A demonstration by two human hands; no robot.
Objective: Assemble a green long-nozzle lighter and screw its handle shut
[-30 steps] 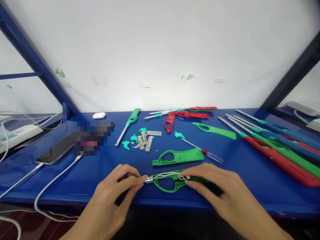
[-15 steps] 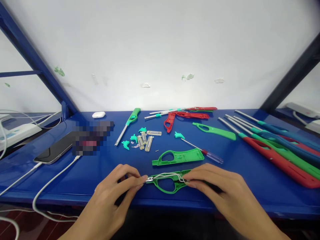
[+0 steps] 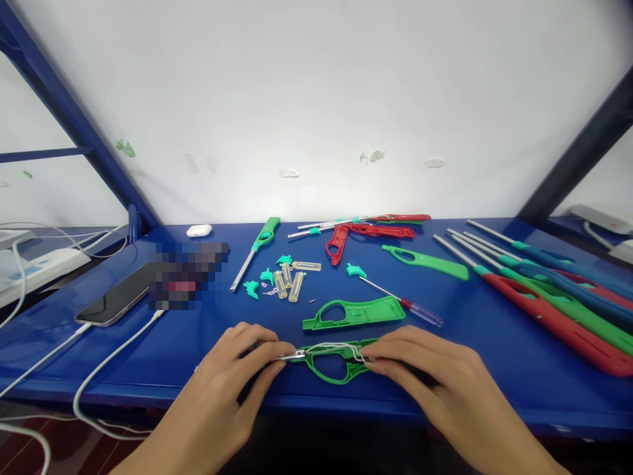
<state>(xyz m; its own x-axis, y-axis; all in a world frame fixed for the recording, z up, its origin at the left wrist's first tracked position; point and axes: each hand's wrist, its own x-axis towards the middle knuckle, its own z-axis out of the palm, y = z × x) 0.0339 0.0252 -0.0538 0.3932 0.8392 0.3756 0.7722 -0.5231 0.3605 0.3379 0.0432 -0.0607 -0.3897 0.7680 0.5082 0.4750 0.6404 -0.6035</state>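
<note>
A green lighter shell half with a white wire looped over it lies near the front edge of the blue table. My left hand pinches the metal tip at the shell's left end. On the right end rests my right hand, fingers curled over the shell and the wire. A second green shell half lies just behind, untouched.
Small teal triggers and clear tubes lie mid-table, with a screwdriver, a green lighter, red shells and a green shell. Several assembled long lighters lie at right. A phone with cables sits left, an earbud case behind.
Both hands keep their hold on the shell; only the view has shifted slightly. The fingers have barely moved.
</note>
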